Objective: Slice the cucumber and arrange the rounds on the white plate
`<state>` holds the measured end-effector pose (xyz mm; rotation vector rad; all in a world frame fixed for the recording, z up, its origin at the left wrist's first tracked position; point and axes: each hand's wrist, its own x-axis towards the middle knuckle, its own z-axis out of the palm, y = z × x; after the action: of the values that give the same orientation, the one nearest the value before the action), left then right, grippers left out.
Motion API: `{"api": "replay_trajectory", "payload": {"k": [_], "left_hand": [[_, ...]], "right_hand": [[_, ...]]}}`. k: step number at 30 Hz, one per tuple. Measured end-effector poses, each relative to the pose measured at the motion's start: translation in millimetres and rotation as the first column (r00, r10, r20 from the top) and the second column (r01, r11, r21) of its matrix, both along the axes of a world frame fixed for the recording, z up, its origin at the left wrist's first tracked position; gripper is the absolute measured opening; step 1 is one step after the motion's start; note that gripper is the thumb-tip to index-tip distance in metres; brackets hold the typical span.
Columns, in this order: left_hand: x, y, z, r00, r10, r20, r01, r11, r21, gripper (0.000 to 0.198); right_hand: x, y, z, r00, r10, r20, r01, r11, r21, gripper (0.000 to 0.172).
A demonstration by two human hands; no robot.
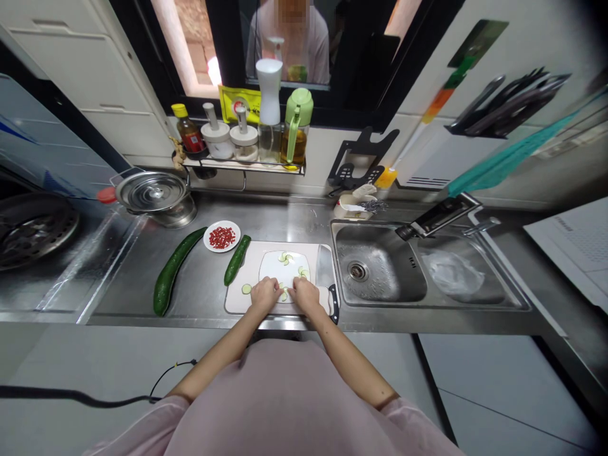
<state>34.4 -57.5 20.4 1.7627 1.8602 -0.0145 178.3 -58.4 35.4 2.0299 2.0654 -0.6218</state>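
Observation:
My left hand [265, 294] and my right hand [304, 295] rest close together at the near edge of a white plate [270, 266] that sits on a pale cutting board [254, 253]. Their fingers are curled and pinched around cucumber slices [284, 294] between them. More slices [286, 257] lie on the plate, and a single slice [246, 289] lies on the board to the left. A cleaver [325, 273] lies flat on the board's right side, just beside my right hand. A half cucumber [236, 259] lies along the board's left edge.
A whole cucumber [171, 271] and a small plate of chopped red chilli [221, 236] lie to the left on the steel counter. To the right of the board is the sink [380, 272]. A lidded pot [152, 193] and a condiment rack [244, 136] stand at the back.

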Motion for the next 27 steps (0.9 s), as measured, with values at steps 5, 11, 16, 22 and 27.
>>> {"api": "replay_trajectory", "payload": {"k": [5, 11, 16, 22, 27], "left_hand": [[0, -1, 0.4, 1.0, 0.003, -0.001, -0.003, 1.0, 0.0, 0.018], [0, -1, 1.2, 1.0, 0.005, -0.004, -0.005, 1.0, 0.006, 0.017], [0, -1, 1.9, 1.0, 0.005, 0.0, -0.005, 1.0, 0.004, 0.017], [0, -2, -0.2, 1.0, 0.016, 0.006, -0.016, 1.0, 0.006, 0.02], [-4, -4, -4.5, 0.996, 0.055, 0.072, -0.058, 0.997, 0.046, 0.019]], "right_hand": [[-3, -9, 0.3, 1.0, 0.005, -0.023, -0.005, 1.0, -0.019, 0.022], [-6, -12, 0.4, 1.0, 0.0, -0.03, -0.001, 0.999, -0.033, 0.022], [-8, -13, 0.6, 0.999, -0.003, -0.034, 0.002, 0.999, -0.036, 0.022], [-6, -19, -1.2, 0.995, -0.059, -0.079, 0.059, 0.998, -0.005, 0.023], [10, -20, -3.8, 0.953, -0.216, -0.214, 0.24, 0.967, 0.091, 0.024]]}}
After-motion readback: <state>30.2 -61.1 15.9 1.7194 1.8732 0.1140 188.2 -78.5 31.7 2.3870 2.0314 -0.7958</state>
